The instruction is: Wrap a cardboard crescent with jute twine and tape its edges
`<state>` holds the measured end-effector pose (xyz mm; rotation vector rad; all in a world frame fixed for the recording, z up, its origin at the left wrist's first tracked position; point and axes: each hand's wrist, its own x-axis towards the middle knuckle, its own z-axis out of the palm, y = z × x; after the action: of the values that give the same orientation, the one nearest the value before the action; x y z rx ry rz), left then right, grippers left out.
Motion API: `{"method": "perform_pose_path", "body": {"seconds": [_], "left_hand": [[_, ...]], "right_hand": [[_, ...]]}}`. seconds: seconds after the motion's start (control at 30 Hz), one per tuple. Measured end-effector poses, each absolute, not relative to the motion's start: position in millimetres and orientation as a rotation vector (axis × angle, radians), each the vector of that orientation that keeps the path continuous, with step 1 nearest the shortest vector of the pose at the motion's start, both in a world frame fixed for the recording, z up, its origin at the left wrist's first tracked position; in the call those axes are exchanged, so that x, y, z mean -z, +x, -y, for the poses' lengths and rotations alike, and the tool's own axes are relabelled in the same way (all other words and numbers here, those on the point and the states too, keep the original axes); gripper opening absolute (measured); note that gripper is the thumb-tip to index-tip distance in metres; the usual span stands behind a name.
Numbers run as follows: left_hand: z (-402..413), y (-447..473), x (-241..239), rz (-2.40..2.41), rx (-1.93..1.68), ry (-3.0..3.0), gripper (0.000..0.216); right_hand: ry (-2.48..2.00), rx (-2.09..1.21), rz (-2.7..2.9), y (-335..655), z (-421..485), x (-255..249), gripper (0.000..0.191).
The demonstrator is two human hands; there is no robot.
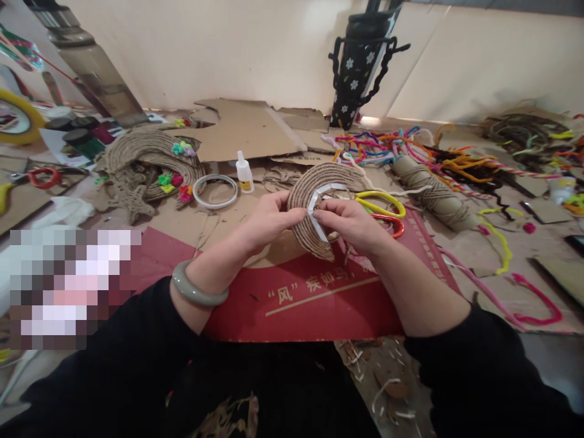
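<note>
A twine-wrapped cardboard arch point(314, 182) is held up over a red printed sheet point(310, 298). My left hand point(269, 219) pinches the arch's inner edge with closed fingers. My right hand point(349, 222) is closed too, pinching a strip of white tape point(319, 204) that runs along the arch's inner curve. A pale green bangle point(196, 291) sits on my left wrist. Both sleeves are black.
A roll of white tape point(215, 191) and a small glue bottle point(245, 173) lie behind my left hand. Yellow and red scissors point(383, 210), a twine spool point(433, 191), bright pipe cleaners point(410, 149), finished twine arches point(150, 164), cardboard pieces point(246, 131) and a black bottle point(360, 61) surround the spot.
</note>
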<state>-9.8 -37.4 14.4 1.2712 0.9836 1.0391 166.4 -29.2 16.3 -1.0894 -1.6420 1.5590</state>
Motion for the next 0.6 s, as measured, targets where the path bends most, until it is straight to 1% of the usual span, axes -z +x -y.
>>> {"method": "perform_pose_path", "body": {"seconds": [0.1, 0.23, 0.43, 0.6], "left_hand": [[36.6, -10.4, -16.2, -0.993, -1.066, 1.27, 0.014], [36.2, -10.3, -17.4, -1.007, -1.065, 1.27, 0.014], [35.2, -11.5, -15.6, -1.032, -1.062, 1.285, 0.016], [35.2, -11.9, -15.4, -1.022, -1.064, 1.298, 0.015]], "right_hand": [[-1.13, -1.512, 1.68, 166.4, 29.6, -18.3, 0.026], [-1.179, -1.393, 1.752, 166.8, 29.9, -17.8, 0.024], [-1.17, -1.491, 1.697, 166.5, 30.1, -19.6, 0.023], [-1.174, -1.43, 1.728, 165.7, 29.4, -18.1, 0.023]]}}
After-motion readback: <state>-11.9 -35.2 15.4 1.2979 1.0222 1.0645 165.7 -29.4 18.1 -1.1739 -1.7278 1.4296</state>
